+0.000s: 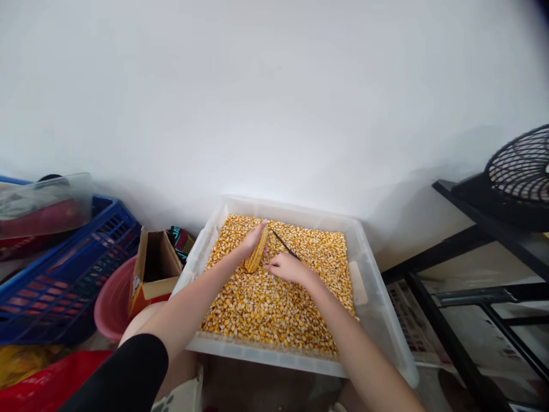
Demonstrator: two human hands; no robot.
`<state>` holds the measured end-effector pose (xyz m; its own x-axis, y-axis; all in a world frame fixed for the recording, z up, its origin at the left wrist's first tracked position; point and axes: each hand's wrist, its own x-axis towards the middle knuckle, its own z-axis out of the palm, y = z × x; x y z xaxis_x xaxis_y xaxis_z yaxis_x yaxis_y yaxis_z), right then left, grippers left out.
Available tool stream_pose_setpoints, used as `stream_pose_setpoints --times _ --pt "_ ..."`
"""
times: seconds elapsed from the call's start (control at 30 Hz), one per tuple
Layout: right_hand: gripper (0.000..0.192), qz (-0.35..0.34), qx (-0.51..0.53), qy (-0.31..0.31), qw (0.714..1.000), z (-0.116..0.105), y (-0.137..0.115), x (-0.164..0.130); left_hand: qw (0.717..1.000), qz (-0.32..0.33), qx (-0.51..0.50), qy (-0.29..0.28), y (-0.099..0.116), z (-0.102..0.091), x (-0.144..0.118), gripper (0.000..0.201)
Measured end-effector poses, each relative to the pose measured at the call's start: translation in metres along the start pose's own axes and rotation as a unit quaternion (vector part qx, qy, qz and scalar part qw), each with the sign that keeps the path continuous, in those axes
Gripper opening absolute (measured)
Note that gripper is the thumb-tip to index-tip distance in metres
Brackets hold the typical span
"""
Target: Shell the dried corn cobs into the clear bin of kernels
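A clear plastic tub (372, 297) in front of me is filled with loose yellow corn kernels (274, 303). My left hand (253, 240) grips a dried corn cob (257, 252), held nearly upright over the kernels. My right hand (289, 267) is just right of the cob and holds a thin black tool (283, 244) that points up and away to the left, its tip near the top of the cob.
Left of the tub stand an open cardboard box (154, 269), a pink basin (112, 303) and a blue plastic crate (64, 274). A black metal rack (472, 269) with a black fan (521, 177) is on the right. A white wall is behind.
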<state>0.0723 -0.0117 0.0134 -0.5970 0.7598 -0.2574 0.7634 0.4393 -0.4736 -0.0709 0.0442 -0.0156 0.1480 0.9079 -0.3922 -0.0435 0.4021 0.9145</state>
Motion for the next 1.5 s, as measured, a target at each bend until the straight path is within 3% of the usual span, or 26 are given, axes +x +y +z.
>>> stream_pose_setpoints --times 0.2,0.43,1.23,1.4,1.5 --pt "0.038 0.011 -0.046 0.063 0.997 0.006 -0.009 0.001 0.999 -0.032 -0.028 -0.026 -0.003 -0.006 0.002 0.057" --pt "0.037 0.024 -0.084 0.075 0.993 0.006 -0.011 0.002 0.998 -0.033 -0.031 -0.031 -0.004 -0.006 0.003 0.057" --pt "0.036 0.035 -0.103 0.043 0.993 0.01 -0.018 0.002 0.998 -0.042 -0.032 -0.017 -0.005 -0.006 0.002 0.054" --pt "0.035 0.041 -0.108 0.046 0.992 0.008 -0.017 0.002 0.999 0.003 0.023 -0.04 -0.004 -0.002 -0.003 0.056" --pt "0.028 0.026 -0.085 0.031 0.996 0.01 -0.013 0.005 0.989 0.086 0.115 -0.044 -0.005 0.006 -0.008 0.054"
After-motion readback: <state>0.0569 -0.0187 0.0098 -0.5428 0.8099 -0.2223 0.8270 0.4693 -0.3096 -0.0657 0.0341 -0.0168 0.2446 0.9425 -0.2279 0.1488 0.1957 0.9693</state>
